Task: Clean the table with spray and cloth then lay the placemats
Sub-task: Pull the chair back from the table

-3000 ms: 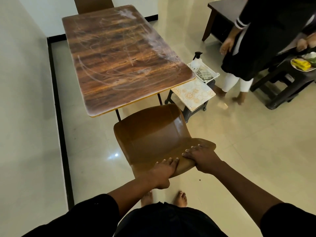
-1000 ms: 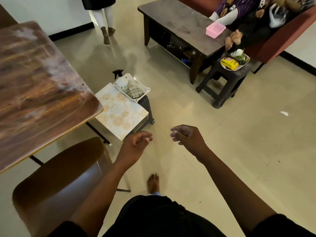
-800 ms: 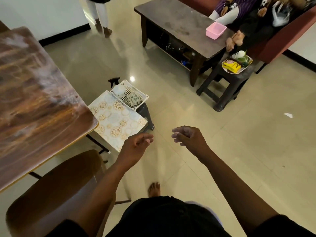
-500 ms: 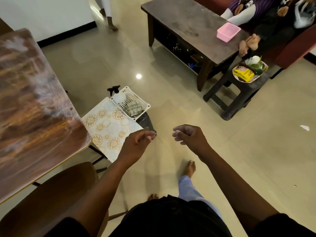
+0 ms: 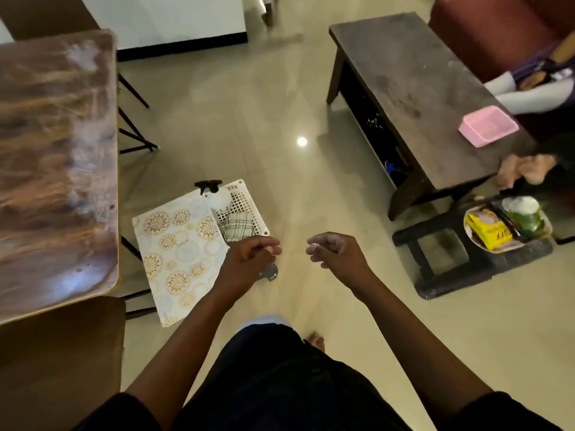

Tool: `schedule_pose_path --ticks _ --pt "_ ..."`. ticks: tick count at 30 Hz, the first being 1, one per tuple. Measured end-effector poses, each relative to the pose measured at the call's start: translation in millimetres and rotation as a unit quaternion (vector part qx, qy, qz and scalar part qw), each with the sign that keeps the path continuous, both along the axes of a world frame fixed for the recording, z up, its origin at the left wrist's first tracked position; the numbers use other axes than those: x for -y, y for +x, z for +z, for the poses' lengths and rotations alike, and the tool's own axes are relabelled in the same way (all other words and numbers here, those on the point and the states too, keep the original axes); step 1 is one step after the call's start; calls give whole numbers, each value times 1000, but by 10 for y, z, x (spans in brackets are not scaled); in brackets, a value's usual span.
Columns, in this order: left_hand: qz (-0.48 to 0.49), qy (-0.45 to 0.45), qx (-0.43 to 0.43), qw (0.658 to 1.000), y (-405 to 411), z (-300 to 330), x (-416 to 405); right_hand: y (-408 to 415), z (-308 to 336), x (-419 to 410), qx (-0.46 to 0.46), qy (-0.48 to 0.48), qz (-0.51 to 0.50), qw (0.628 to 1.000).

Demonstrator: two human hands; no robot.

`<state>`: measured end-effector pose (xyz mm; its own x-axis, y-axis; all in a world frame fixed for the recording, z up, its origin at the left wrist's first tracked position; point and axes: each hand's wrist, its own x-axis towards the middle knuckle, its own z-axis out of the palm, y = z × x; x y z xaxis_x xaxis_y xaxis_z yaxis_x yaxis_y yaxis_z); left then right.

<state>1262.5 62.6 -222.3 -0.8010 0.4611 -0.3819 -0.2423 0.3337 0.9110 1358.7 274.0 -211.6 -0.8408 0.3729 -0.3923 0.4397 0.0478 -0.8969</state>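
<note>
Beside smeared bench (image 5: 56,169): white basket (image 5: 245,194) holds spray bottle (image 5: 214,195) and checked cloth (image 5: 238,227), placemats (image 5: 177,247) alongside. Left hand (image 5: 249,259) and right hand (image 5: 337,253) loosely curled, holding nothing. Fetch step; next likely reach for spray, cloth.

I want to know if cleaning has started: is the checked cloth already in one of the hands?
No, the checked cloth lies in the white basket, and both the left hand and right hand hold nothing.

Glossy beige floor (image 5: 280,98), dark coffee table (image 5: 413,88)
</note>
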Motion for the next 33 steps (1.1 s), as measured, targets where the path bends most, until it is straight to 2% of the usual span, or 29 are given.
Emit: schedule_pose_path --ticks 6,17,26,33 --pt "65 -4 5 998 -593 -87 -620 -860 -60 -705 10 30 84 996" --pt "154 -8 19 988 -2212 -206 -1312 -3067 -74 -1643 36 98 211 972" --pt "243 -41 8 969 -3476 -136 -1546 -4822 -273 -1840 30 144 338 930" --pt "378 -48 13 925 -4254 -154 -1859 -6206 -336 -1925 -8 123 466 876"
